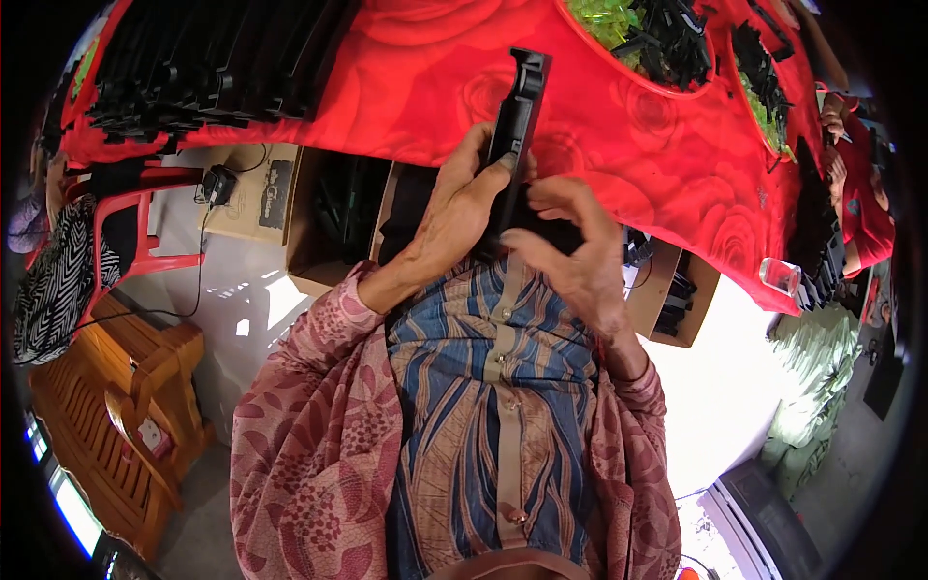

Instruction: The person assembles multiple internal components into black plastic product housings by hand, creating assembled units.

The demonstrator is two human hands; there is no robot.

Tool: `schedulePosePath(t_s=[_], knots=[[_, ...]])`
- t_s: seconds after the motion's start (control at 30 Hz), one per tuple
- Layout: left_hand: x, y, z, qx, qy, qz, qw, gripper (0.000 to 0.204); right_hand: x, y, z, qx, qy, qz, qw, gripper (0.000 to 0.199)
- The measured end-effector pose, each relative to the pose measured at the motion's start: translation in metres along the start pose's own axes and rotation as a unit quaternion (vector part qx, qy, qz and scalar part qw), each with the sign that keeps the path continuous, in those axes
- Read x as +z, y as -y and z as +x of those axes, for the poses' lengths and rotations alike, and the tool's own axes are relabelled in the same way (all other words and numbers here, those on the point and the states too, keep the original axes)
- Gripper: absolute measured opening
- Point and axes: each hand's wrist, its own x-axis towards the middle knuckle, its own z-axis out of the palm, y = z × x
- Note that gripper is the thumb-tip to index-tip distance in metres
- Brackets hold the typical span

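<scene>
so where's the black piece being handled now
In the head view, the long black piece is above centre, held in the left hand, with the right hand close on its right and the red tablecloth behind its tip.

Long black part [520, 114] (slightly tilted)

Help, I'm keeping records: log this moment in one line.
left hand: holds long black part | right hand: beside part's lower end, contact unclear | black pieces: on red tablecloth
</scene>
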Motion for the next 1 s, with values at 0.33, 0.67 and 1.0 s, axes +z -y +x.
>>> schedulePosePath(t_s=[0.33, 0.67, 1.0], knots=[[0.017, 0.013, 0.01, 0.071, -0.065, -0.092, 0.991, 0.046, 0.028, -0.014, -0.004, 0.113, -0.054, 0.211, 0.969, 0.032], [0.004, 0.008, 0.011, 0.054, -0.071, -0.018, 0.996, 0.066, 0.013, -0.006, -0.006, 0.144, -0.106, 0.085, 0.98, 0.024], [-0.001, 0.001, 0.012, -0.016, -0.103, -0.052, 0.993, 0.049, 0.011, -0.011, -0.003, 0.126, -0.101, 0.012, 0.987, 0.017]])
